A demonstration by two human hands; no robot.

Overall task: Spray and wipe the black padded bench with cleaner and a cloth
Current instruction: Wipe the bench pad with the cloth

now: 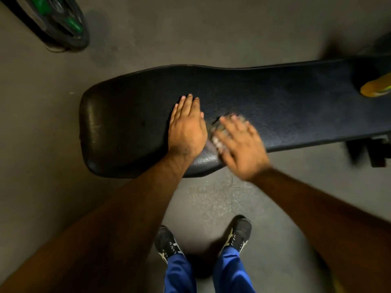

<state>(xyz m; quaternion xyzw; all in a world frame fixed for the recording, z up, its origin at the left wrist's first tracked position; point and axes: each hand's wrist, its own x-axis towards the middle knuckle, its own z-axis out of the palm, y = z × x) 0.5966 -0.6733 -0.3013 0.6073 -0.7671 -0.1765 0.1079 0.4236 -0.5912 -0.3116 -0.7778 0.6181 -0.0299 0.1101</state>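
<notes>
Two hands on one black padded vinyl bench (275, 106): left hand (186, 130) flat, grip spread; right hand (239, 144) blurred, grip pressing one grey cloth (215, 140). One orange-yellow bottle (375, 87) at 3 o'clock. Grey concrete floor (42, 144); one green-black weight plate (61, 20) at 11 o'clock.

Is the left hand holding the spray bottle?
No. The left hand lies flat and empty on the black bench, while the bottle stands at the bench's far end.

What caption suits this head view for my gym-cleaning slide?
Left hand flat on the black bench; right hand wipes it with a cloth.
</notes>
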